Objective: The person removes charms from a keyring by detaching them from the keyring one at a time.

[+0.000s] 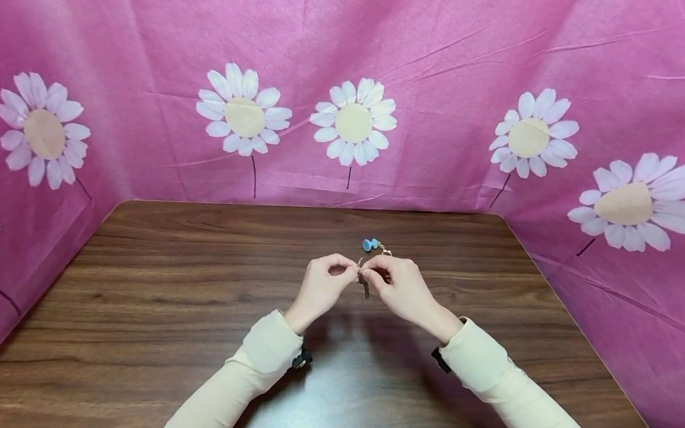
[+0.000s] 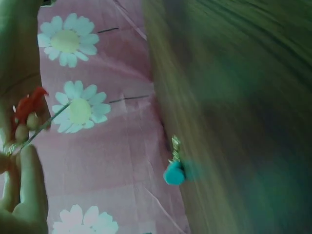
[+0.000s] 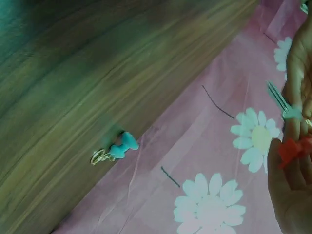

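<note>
In the head view my left hand (image 1: 321, 287) and right hand (image 1: 405, 288) meet fingertip to fingertip above the table. Between them they pinch a thin metal key ring (image 1: 360, 262), and a key (image 1: 366, 290) hangs below the fingertips. The left wrist view shows the key's long blade (image 2: 46, 124) beside a small red charm (image 2: 29, 105) at the fingers. In the right wrist view the red charm (image 3: 295, 150) shows again, partly covered by fingers. Beyond the hands a blue bow-shaped charm (image 1: 370, 244) lies on the table with a gold chain and ring (image 3: 99, 157).
The dark wood-grain table (image 1: 194, 283) reaches back to a pink cloth (image 1: 449, 49) printed with white daisies, which hangs round its back and sides. A black strap (image 1: 302, 358) sits at the left wrist and another (image 1: 441, 360) at the right.
</note>
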{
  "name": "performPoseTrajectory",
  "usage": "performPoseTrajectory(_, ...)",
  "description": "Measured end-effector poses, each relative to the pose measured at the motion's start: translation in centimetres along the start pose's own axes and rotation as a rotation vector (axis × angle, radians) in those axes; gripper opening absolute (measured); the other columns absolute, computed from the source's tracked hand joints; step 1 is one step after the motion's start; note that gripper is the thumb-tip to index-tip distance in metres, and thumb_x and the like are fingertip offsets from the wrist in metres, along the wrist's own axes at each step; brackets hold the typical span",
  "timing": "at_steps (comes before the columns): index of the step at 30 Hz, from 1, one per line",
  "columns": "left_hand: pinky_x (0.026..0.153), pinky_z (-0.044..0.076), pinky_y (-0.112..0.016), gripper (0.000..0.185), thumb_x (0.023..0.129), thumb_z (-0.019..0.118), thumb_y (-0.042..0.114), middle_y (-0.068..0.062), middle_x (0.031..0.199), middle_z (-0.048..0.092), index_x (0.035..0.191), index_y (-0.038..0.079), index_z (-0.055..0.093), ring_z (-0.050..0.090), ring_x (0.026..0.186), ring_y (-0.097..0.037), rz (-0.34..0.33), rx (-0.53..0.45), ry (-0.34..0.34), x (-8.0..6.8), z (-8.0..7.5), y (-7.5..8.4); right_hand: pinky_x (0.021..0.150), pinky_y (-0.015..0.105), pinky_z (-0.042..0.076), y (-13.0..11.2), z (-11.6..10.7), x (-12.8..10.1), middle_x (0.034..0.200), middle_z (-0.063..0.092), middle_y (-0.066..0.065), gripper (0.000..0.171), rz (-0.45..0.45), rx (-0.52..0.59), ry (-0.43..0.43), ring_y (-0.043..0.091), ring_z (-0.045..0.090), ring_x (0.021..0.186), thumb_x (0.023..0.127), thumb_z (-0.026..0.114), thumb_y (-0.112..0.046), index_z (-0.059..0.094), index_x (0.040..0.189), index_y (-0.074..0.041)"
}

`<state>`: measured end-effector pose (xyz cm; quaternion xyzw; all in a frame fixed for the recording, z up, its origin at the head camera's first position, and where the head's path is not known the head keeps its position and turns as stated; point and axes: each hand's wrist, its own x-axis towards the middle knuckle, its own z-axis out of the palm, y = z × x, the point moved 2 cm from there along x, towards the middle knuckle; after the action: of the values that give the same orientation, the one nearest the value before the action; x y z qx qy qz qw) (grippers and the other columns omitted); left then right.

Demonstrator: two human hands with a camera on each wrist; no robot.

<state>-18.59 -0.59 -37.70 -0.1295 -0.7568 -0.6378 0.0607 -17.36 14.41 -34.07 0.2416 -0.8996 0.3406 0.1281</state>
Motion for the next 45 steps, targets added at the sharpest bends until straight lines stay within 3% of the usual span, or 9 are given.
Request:
performPoseTrajectory(3, 0.069, 0.05, -0.019, 0.01, 0.084, 0.062, 0.01, -0.009, 0.083, 0.07, 0.087, 0.004, 0.07, 0.062, 0.076, -0.009, 0.046, 0.046, -0.044, -0.1, -0.3, -0.4, 0.058, 0.023, 0.042, 0.4, -0.3, 0.0, 0.071, 0.063, -0.007, 0.006, -0.002, -0.059, -0.046, 0.006, 0.049, 0.062, 0.085, 0.063, -0.013, 0.068, 0.084, -0.014)
performPoseTrajectory(9, 0.075, 0.053, -0.024, 0.012, 0.085, 0.061, 0.005, -0.009, 0.093, 0.069, 0.095, 0.002, 0.068, 0.065, 0.086, -0.016, 0.209, 0.14, -0.049, -0.1, -0.5, -0.4, 0.056, 0.021, 0.038, 0.8, -0.9, 0.1, 0.069, 0.059, -0.008, 0.005, -0.023, -0.107, -0.104, 0.006, 0.045, 0.058, 0.085, 0.063, -0.013, 0.067, 0.082, -0.015)
performPoseTrajectory(16, 0.073, 0.053, -0.024, 0.01, 0.081, 0.066, 0.004, -0.007, 0.088, 0.07, 0.091, 0.004, 0.068, 0.065, 0.082, -0.014, 0.26, 0.185, -0.137, 0.1, 0.1, -0.5, 0.054, 0.022, 0.038, 0.7, -0.9, 0.1, 0.069, 0.058, -0.011, 0.004, -0.111, -0.19, -0.083, 0.002, 0.043, 0.056, 0.083, 0.065, -0.014, 0.068, 0.081, -0.016)
performPoseTrajectory(20, 0.07, 0.053, -0.019, 0.004, 0.08, 0.067, 0.003, -0.006, 0.082, 0.068, 0.084, 0.003, 0.067, 0.065, 0.077, -0.013, 0.316, 0.222, -0.128, 0.2, 0.2, -0.4, 0.053, 0.022, 0.037, 0.8, -0.9, -0.1, 0.07, 0.058, -0.01, 0.004, -0.138, -0.201, -0.06, 0.001, 0.043, 0.056, 0.083, 0.065, -0.015, 0.066, 0.079, -0.015)
performPoseTrajectory(27, 0.064, 0.049, -0.017, 0.002, 0.08, 0.068, 0.011, 0.001, 0.078, 0.065, 0.081, 0.01, 0.067, 0.061, 0.069, -0.008, 0.495, 0.462, -0.076, 0.0, -0.1, 0.3, 0.06, 0.027, 0.043, 0.4, -0.9, -0.3, 0.071, 0.06, -0.006, 0.002, -0.175, -0.308, -0.037, 0.007, 0.049, 0.065, 0.08, 0.068, -0.013, 0.066, 0.08, -0.012)
performPoseTrajectory(30, 0.062, 0.049, -0.018, 0.004, 0.081, 0.067, 0.014, 0.002, 0.077, 0.065, 0.081, 0.01, 0.067, 0.06, 0.067, -0.008, 0.546, 0.506, -0.053, 0.0, -0.5, 0.7, 0.063, 0.027, 0.043, 0.3, -0.9, -0.3, 0.07, 0.061, -0.007, 0.004, -0.193, -0.332, -0.011, 0.01, 0.049, 0.068, 0.078, 0.07, -0.013, 0.066, 0.078, -0.013)
performPoseTrajectory(37, 0.064, 0.052, -0.02, 0.004, 0.078, 0.069, 0.006, -0.001, 0.076, 0.065, 0.078, 0.008, 0.066, 0.062, 0.068, -0.009, 0.526, 0.44, 0.003, 0.2, -1.5, 1.3, 0.056, 0.024, 0.039, 0.3, -1.0, 0.0, 0.069, 0.06, -0.005, 0.004, -0.157, -0.204, 0.009, 0.01, 0.048, 0.061, 0.08, 0.069, -0.014, 0.069, 0.081, -0.01)
performPoseTrajectory(45, 0.057, 0.048, -0.02, 0.004, 0.08, 0.067, 0.005, -0.001, 0.075, 0.065, 0.077, 0.009, 0.066, 0.056, 0.063, -0.007, 0.506, 0.345, 0.121, 0.7, -1.5, 1.4, 0.056, 0.019, 0.044, 1.0, -0.7, 0.5, 0.079, 0.069, 0.001, 0.007, 0.013, 0.056, 0.01, 0.005, 0.052, 0.064, 0.081, 0.069, -0.013, 0.072, 0.085, -0.01)
